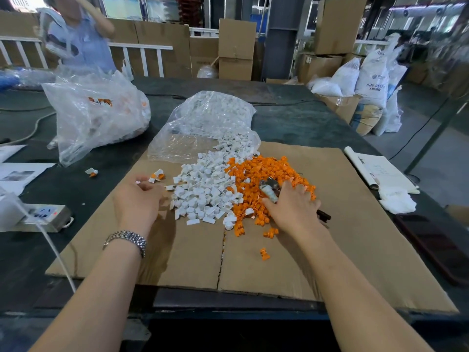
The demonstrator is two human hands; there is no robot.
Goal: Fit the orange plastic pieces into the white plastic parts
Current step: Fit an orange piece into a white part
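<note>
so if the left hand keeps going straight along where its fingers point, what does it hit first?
Probably the assembled white-and-orange piece just beyond the left hand: the fingers point up and slightly right towards it. Past that is bare cardboard sheet, then the clear bag of white parts. Height above the cardboard is unclear.

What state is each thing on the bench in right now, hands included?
Left hand: fingers loosely curled, holding nothing I can see.
Right hand: reaching into the orange pile, a pliers-like tool under it.
White parts: loose heap, spilling from an open clear bag.
Orange pieces: loose heap beside the white one.
Fitted pair: white and orange joined, lying apart.
Second bag: standing, part full.
</note>
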